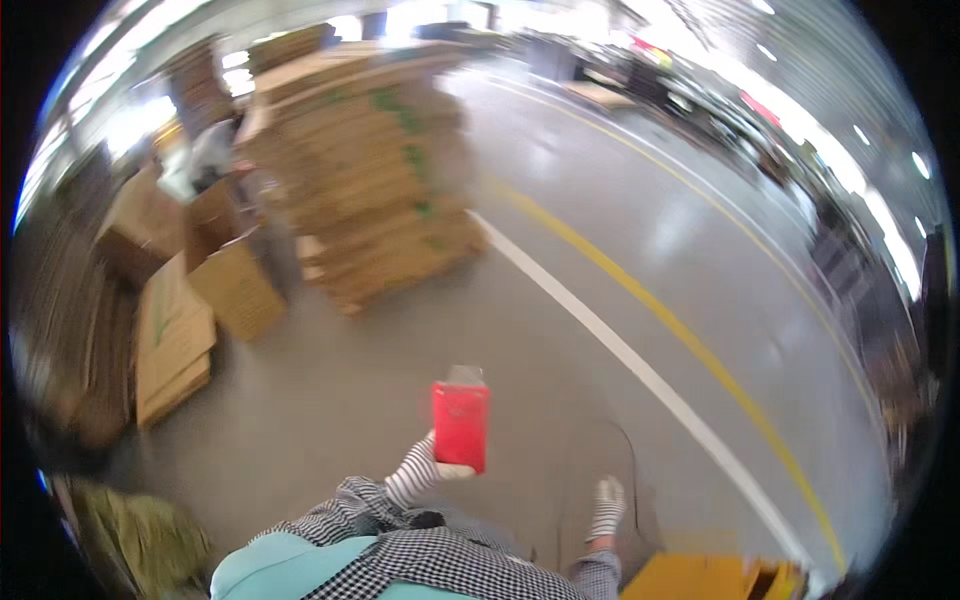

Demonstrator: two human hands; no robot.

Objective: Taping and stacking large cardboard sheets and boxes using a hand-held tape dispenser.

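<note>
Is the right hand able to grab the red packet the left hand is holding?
Probably yes. The right hand hangs free beside the red packet, with only bare floor between them; the left hand grips just its bottom edge.

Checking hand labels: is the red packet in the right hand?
No. The red packet is held up by the gloved left hand; the right hand hangs apart over the grey floor, holding nothing visible.
</note>
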